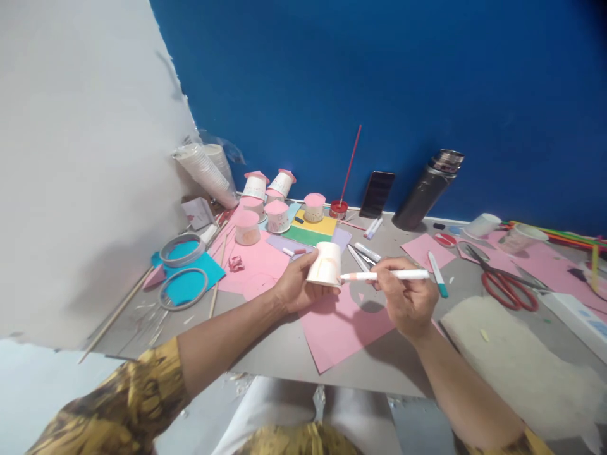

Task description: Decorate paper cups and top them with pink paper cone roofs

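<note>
My left hand [296,287] is closed around a white paper cup [326,264] held upside down above the grey table [279,344]. In my right hand [406,297] I pinch a white marker [386,275] with a pink tip, which touches the cup's side. Beneath both hands lies a pink paper sheet [339,328] with a round hole cut out of it.
Several pink-lidded paper cups [265,212] stand at the back left near a stack of cups [203,170]. Red scissors [505,281], a teal marker [439,275], a dark flask [427,189], a phone [377,194] and tape rings [183,249] lie around. A white cloth [516,360] is at the right.
</note>
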Demonstrator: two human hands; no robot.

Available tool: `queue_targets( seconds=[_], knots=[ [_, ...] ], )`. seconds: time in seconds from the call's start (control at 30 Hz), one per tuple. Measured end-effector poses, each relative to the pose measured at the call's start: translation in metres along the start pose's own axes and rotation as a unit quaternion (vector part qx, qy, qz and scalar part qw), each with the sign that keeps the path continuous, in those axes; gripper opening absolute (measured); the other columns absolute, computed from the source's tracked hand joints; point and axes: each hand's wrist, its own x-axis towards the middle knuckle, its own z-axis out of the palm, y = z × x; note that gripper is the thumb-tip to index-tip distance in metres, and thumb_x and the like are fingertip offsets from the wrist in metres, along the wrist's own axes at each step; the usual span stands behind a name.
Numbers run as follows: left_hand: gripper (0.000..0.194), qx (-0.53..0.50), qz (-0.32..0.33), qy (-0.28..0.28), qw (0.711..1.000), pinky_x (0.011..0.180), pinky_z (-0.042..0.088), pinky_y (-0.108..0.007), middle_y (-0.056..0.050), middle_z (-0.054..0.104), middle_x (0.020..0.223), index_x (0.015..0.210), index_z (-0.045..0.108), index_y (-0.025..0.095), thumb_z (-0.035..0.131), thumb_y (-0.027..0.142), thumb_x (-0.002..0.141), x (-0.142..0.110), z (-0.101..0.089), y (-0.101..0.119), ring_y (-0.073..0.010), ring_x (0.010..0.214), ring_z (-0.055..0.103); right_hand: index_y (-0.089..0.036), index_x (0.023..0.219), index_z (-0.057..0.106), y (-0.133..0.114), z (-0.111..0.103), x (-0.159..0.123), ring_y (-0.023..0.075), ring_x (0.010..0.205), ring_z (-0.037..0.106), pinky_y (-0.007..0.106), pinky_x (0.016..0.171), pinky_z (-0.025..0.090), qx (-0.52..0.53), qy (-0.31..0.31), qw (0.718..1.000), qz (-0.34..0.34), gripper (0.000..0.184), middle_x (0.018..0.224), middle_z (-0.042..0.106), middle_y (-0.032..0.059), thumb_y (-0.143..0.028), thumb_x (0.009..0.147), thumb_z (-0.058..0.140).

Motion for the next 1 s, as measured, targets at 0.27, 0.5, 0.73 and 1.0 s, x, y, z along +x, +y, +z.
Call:
queue_targets(
  seconds=[0.27, 0.5, 0.73, 1.0],
  knots=[
    [0.046, 0.000, -0.005, -0.006, 1.000, 0.061, 0.060, -0.038, -0.017, 0.073, 0.086, 0.113, 0.068, 0.004, 0.044, 0.042, 0.104, -0.0006, 0.0007, 0.0004, -0.0296, 0.075, 0.074, -0.021, 0.085, 0.070, 0.0005, 0.0009, -0.0003, 0.0133, 0.053, 0.062, 0.024, 0.049, 0.046, -0.002, 0.004, 1.000, 0.007, 0.016, 0.067, 0.069, -0.0011, -0.024, 0.098, 0.060],
    [0.048, -0.010, -0.008, -0.004, 1.000, 0.060, 0.060, -0.038, -0.017, 0.072, 0.086, 0.112, 0.068, 0.003, 0.040, 0.042, 0.105, -0.0021, 0.0031, 0.0011, -0.0288, 0.073, 0.073, -0.020, 0.086, 0.070, 0.0011, 0.0022, -0.0005, 0.0126, 0.053, 0.063, 0.024, 0.050, 0.047, 0.014, 0.000, 1.000, 0.011, 0.016, 0.067, 0.069, -0.0015, -0.024, 0.098, 0.060],
    [0.043, -0.016, -0.003, 0.005, 1.000, 0.061, 0.061, -0.041, -0.016, 0.073, 0.085, 0.112, 0.068, 0.004, 0.046, 0.039, 0.103, -0.0019, 0.0020, 0.0008, -0.0278, 0.071, 0.071, -0.020, 0.082, 0.069, -0.0010, 0.0008, -0.0001, 0.0135, 0.050, 0.062, 0.025, 0.048, 0.046, 0.027, -0.020, 0.999, 0.021, 0.019, 0.065, 0.070, -0.0005, -0.028, 0.098, 0.061],
    [0.037, 0.012, 0.016, -0.020, 1.000, 0.065, 0.061, -0.040, -0.017, 0.072, 0.086, 0.110, 0.069, 0.004, 0.051, 0.036, 0.102, 0.0014, -0.0019, -0.0037, -0.0279, 0.074, 0.072, -0.021, 0.088, 0.071, 0.0025, 0.0023, -0.0024, 0.0144, 0.053, 0.063, 0.026, 0.050, 0.049, 0.041, 0.016, 0.999, 0.026, 0.016, 0.068, 0.071, 0.0000, -0.028, 0.099, 0.062]
  ],
)
